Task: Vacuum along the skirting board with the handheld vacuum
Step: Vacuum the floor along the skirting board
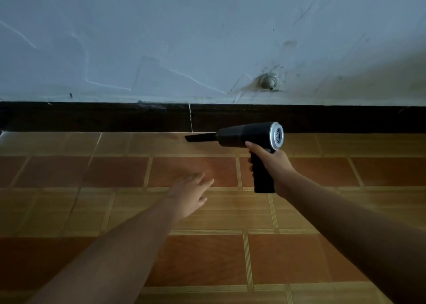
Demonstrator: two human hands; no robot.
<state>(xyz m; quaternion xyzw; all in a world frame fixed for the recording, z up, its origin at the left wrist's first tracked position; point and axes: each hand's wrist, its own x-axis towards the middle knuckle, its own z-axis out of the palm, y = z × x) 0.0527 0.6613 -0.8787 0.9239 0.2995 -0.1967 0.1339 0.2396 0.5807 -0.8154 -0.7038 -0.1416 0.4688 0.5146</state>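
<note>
A dark skirting board runs across the foot of a pale blue wall, with a thin white joint near the middle. My right hand grips the black handle of the handheld vacuum, a black body with a silver rear grille. Its narrow nozzle points left, with the tip at the line where the skirting board meets the tiled floor, just right of the joint. My left hand is stretched forward over the floor with the fingers apart and holds nothing.
The floor is tiled in orange and yellow-brown squares. A small capped pipe stub sticks out of the stained, cracked wall above the skirting board, up and right of the vacuum.
</note>
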